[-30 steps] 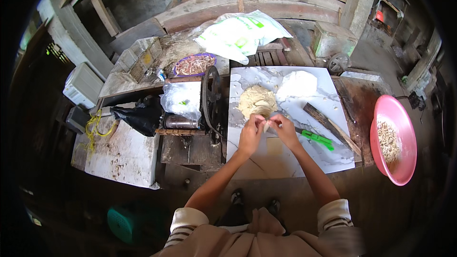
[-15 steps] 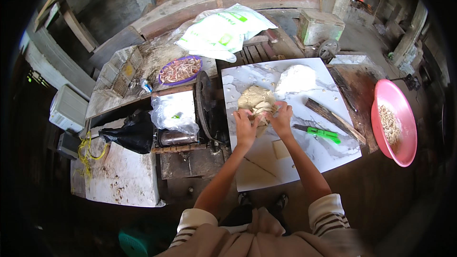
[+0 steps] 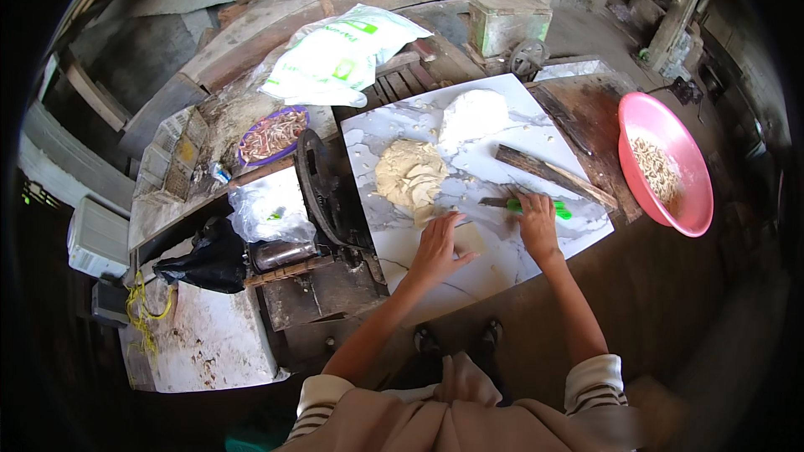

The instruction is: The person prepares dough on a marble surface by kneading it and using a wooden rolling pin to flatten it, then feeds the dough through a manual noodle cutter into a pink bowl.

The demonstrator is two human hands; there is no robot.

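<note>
My right hand (image 3: 538, 228) has its fingers closed over the green handle of a utility knife (image 3: 562, 210), whose blade points left on the marble-patterned board (image 3: 394, 264). My left hand (image 3: 437, 253) is open, thumb and fingers apart, at the left edge of a flat square piece of dough (image 3: 469, 238). Beyond the left hand lies a large mound of pale dough (image 3: 409, 169), with folded flaps layered on its near right side. A white mound (image 3: 474, 117), perhaps flour, sits at the board's far side. A dark wooden stick (image 3: 540, 170) rests beyond the knife.
A pink basin (image 3: 708, 201) with pale strips stands on the right. On the left are a roller machine with a large wheel (image 3: 314, 180), a purple-rimmed tray (image 3: 300, 110) of strips, a plastic crate (image 3: 180, 155) and a black bag (image 3: 205, 264). A white sack (image 3: 343, 54) lies behind.
Both hands have left the dough mound. My right hand has moved right onto the utility knife; my left has come nearer, beside the flat dough piece. The view has turned to the right.
</note>
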